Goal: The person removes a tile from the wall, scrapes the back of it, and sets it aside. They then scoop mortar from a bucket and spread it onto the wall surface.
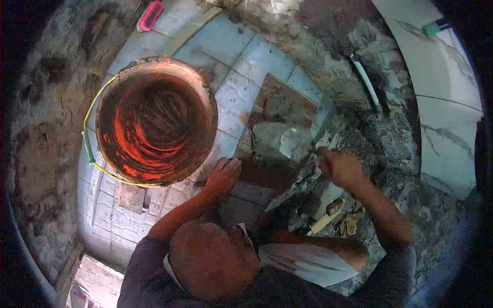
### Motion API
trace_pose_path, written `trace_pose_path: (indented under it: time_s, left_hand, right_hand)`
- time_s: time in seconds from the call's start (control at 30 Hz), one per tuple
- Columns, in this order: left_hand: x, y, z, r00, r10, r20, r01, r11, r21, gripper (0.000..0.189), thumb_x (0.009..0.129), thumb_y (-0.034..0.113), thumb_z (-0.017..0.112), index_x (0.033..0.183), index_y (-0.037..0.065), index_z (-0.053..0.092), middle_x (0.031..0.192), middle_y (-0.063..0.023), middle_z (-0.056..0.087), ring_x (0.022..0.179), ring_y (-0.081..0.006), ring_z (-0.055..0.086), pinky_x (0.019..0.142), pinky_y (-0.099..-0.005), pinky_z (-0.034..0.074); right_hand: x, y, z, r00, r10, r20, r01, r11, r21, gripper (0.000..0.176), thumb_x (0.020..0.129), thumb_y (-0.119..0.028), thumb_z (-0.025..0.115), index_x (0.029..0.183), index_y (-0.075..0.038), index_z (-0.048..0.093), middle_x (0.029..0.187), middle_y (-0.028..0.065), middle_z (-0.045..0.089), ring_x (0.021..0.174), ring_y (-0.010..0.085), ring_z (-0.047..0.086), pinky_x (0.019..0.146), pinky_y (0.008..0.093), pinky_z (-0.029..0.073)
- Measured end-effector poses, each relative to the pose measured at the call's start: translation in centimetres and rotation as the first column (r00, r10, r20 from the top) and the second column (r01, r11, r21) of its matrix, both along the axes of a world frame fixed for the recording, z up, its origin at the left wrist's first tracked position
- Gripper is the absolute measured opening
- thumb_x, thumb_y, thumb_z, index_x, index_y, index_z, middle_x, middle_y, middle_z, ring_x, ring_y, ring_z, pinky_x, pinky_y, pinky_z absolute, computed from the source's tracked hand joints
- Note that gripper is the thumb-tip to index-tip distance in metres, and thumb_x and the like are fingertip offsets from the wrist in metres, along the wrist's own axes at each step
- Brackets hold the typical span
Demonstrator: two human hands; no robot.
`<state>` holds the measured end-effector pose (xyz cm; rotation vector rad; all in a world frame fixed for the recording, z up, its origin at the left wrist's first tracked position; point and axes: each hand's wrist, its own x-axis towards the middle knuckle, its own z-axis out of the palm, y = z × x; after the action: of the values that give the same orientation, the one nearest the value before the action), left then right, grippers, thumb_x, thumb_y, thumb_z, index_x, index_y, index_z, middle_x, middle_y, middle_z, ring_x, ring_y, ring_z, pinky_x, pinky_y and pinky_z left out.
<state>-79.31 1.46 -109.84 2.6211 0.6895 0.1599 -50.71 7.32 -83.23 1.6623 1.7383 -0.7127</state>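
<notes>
My right hand (340, 167) is closed around the handle of a trowel, and its shiny blade (296, 143) lies over grey mortar (268, 137). That mortar is spread on a brown, ribbed tile back (285, 104), which lies tilted across pale floor tiles (213, 32). By the tile's near left corner, my left hand (224, 174) rests with its fingers stretched out and holds nothing. Close to that hand stands a large bucket (209, 115), its inside coated with dark residue and lit orange-red. The trowel's handle is mostly hidden in my fist.
A pink brush (150, 15) lies at the top left. Large marbled tiles (447, 128) lean at the right, near a white pipe (366, 82). Rubble and a yellowish strip (326, 219) lie by my knee (213, 259). The bucket's yellow handle (88, 146) hangs to the left.
</notes>
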Motion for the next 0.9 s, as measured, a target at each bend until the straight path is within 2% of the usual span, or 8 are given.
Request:
trace_pose_path:
  time_s: [0.1,0.23,0.3,0.4,0.6,0.7,0.77,0.9]
  left_hand:
    - [-0.2,-0.3,-0.7,0.999,0.030,0.041,-0.029,0.999,-0.013,0.044,0.074,0.020,0.048,0.112,-0.001,0.050,0.127,-0.0166,0.041,0.122,-0.0296,0.033,0.105,-0.0448,0.018]
    - [0.0,-0.5,-0.6,0.996,0.042,0.082,-0.039,0.999,-0.032,0.041,0.074,0.018,0.047,0.111,-0.001,0.050,0.126,-0.0171,0.042,0.121,-0.0300,0.034,0.104,-0.0442,0.019]
    - [0.2,-0.3,-1.1,0.990,0.091,0.104,-0.077,0.988,-0.130,0.042,0.074,0.017,0.047,0.110,-0.003,0.050,0.126,-0.0176,0.042,0.121,-0.0300,0.035,0.105,-0.0437,0.019]
    - [0.3,-0.3,-1.1,0.968,0.168,0.184,-0.152,0.984,-0.098,0.043,0.073,0.016,0.047,0.110,-0.005,0.050,0.125,-0.0178,0.042,0.121,-0.0295,0.035,0.105,-0.0431,0.019]
    - [0.0,-0.2,-0.7,0.991,0.075,0.114,-0.069,0.996,-0.054,0.041,0.073,0.015,0.047,0.110,-0.003,0.051,0.125,-0.0167,0.042,0.120,-0.0290,0.036,0.104,-0.0427,0.019]
    - [0.3,-0.3,-0.8,0.994,0.069,0.088,-0.062,0.995,-0.080,0.040,0.074,0.015,0.046,0.110,-0.003,0.051,0.125,-0.0168,0.042,0.119,-0.0290,0.036,0.104,-0.0432,0.020]
    - [0.3,0.4,-0.3,0.992,0.076,0.102,-0.070,0.996,-0.058,0.040,0.074,0.015,0.046,0.110,-0.003,0.051,0.125,-0.0170,0.042,0.120,-0.0290,0.036,0.104,-0.0435,0.020]
    - [0.0,-0.3,-1.6,0.994,0.045,0.097,-0.040,0.998,-0.046,0.038,0.077,0.015,0.044,0.109,-0.003,0.051,0.124,-0.0175,0.043,0.120,-0.0289,0.035,0.104,-0.0430,0.020]
  right_hand:
    - [-1.3,-1.5,-1.5,0.972,0.086,0.221,-0.041,0.979,-0.200,0.041,0.087,-0.030,0.047,0.117,-0.002,0.045,0.088,0.0165,0.061,0.077,0.0299,0.061,0.068,0.0444,0.048]
    - [0.2,-9.0,-10.9,0.995,0.044,0.088,-0.028,0.982,-0.184,0.031,0.088,-0.029,0.045,0.104,-0.004,0.051,0.079,0.0162,0.059,0.071,0.0305,0.061,0.061,0.0427,0.050]
    - [-0.8,-8.9,-11.2,1.000,0.003,0.019,-0.001,0.994,-0.108,0.029,0.088,-0.029,0.044,0.100,-0.004,0.052,0.076,0.0165,0.059,0.071,0.0306,0.061,0.060,0.0422,0.050]
    - [-0.7,-8.1,-8.8,0.981,0.189,-0.044,-0.193,0.970,-0.145,0.027,0.087,-0.026,0.045,0.100,-0.004,0.054,0.077,0.0170,0.058,0.072,0.0303,0.061,0.059,0.0422,0.050]
    - [-0.3,-5.1,-5.4,0.978,-0.154,0.143,0.176,0.973,-0.151,0.024,0.081,-0.016,0.051,0.099,-0.001,0.056,0.082,0.0146,0.057,0.075,0.0297,0.061,0.061,0.0426,0.051]
    - [2.8,-6.4,-10.4,0.994,0.076,0.074,-0.079,0.996,0.032,0.027,0.079,-0.010,0.053,0.105,0.000,0.053,0.088,0.0143,0.056,0.076,0.0309,0.061,0.063,0.0420,0.052]
    - [2.7,-5.2,-11.5,0.965,0.191,0.181,-0.149,0.963,-0.224,0.028,0.081,-0.008,0.051,0.108,-0.001,0.052,0.093,0.0145,0.053,0.077,0.0309,0.060,0.061,0.0400,0.052]
    - [1.1,-2.7,-4.7,0.940,0.329,0.086,-0.317,0.939,-0.132,0.027,0.082,-0.009,0.049,0.107,0.001,0.051,0.095,0.0157,0.053,0.080,0.0306,0.059,0.064,0.0393,0.052]
